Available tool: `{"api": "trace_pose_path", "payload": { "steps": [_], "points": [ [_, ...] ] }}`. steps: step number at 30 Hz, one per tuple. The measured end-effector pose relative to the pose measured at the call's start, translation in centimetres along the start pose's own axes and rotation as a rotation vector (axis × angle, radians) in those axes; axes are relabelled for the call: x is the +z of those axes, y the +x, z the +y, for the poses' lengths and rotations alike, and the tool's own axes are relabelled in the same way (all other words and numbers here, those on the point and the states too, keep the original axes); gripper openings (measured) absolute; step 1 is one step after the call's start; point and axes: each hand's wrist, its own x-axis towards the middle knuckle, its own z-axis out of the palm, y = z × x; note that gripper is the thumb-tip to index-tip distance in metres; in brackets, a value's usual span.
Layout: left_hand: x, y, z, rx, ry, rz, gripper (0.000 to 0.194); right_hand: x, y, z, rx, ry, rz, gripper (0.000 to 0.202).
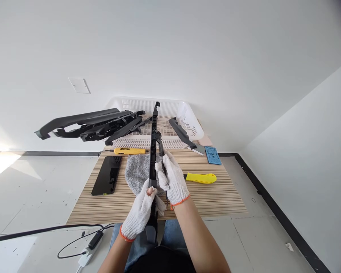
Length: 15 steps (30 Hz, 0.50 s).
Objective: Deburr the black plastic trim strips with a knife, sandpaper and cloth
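A long, narrow black plastic strip [154,151] stretches from my lap up over the white basket. My left hand [140,210], in a white knit glove with an orange cuff, is wrapped round its lower part; the bare thumb tip pokes through the glove. My right hand [172,178], gloved alike, closes on a slim dark tool [161,146] alongside the strip. The tool's upper end touches or overlaps the strip; its exact kind is not clear. Beneath the strip lies a grey cloth [136,172], partly hidden.
A white basket [193,131] against the wall holds several black plastic parts [102,127], jutting far out left, and another black part [180,131]. On the table [210,203] lie a phone [106,176], a yellow-handled tool [130,151], a yellow-handled cutter [201,178] and a blue card [213,155].
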Motion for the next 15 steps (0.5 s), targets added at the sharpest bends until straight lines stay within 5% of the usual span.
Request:
{"api": "trace_pose_path", "payload": {
  "steps": [8, 15],
  "points": [
    [0.4, 0.1, 1.1, 0.044, 0.029, 0.022, 0.046, -1.1, 0.3, -0.1, -0.023, 0.006, 0.082, 0.043],
    [1.1, 1.0, 1.0, 0.068, -0.002, 0.061, 0.052, -2.2, -2.8, 0.8, 0.061, -0.062, 0.105, 0.057]
  ]
}}
